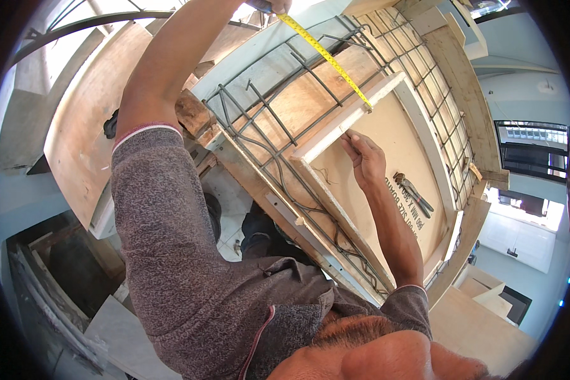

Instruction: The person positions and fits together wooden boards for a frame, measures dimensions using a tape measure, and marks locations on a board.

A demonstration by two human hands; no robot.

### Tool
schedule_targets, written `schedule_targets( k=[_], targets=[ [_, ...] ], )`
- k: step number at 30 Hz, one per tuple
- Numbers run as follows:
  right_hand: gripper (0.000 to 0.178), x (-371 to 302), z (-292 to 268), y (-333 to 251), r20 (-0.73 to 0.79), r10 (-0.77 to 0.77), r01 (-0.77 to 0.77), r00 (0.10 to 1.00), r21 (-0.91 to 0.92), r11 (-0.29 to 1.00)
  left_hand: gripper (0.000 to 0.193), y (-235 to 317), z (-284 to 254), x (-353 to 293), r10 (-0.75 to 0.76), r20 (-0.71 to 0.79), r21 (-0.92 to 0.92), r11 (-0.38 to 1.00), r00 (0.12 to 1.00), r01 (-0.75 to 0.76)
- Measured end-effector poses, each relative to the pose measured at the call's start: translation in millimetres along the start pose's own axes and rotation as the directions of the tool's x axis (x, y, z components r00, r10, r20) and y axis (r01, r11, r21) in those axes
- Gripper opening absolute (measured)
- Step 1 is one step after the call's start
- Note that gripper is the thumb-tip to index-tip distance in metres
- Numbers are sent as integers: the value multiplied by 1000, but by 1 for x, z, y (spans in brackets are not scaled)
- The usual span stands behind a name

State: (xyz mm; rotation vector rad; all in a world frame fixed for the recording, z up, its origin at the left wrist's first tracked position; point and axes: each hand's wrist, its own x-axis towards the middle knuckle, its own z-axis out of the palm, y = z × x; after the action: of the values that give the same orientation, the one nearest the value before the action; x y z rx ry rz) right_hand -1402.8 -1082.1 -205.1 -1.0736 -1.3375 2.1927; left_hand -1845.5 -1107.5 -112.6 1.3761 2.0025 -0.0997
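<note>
Stretching from left hand (282, 5): yellow measuring tape (325, 54), end near right hand (366, 158).

The left hand (281, 6) and tape-measure case (258, 5) are cut off at the top.

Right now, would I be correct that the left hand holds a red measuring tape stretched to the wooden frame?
Not quite: the head view shows the measuring tape is yellow; the left hand does hold it stretched to the wooden frame.
</note>
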Motion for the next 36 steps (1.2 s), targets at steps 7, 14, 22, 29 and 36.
schedule_targets(
  k=[7,14,22,29,36],
  targets=[
    [29,5,-9,-1,10,-10,10,1000,-37,999,25,-14,-2,15,97,62,130,986,993,-104],
    [23,-7,-8,-8,25,-12,18,1000,-262,965,28,6,-5,-4,-9,115,148,989,993,-8],
    [33,18,-12,-31,-33,-199,188,979,-208,960,33,-3,-4,6,130,70,381,913,989,-147],
    [31,45,-7,-37,-50,-266,243,963,-272,931,34,-1,-4,13,10,68,215,976,998,-25],
    [25,44,-8,-35,17,-286,276,958,-331,902,21,-3,-5,30,-104,94,178,980,990,86]
  ],
)
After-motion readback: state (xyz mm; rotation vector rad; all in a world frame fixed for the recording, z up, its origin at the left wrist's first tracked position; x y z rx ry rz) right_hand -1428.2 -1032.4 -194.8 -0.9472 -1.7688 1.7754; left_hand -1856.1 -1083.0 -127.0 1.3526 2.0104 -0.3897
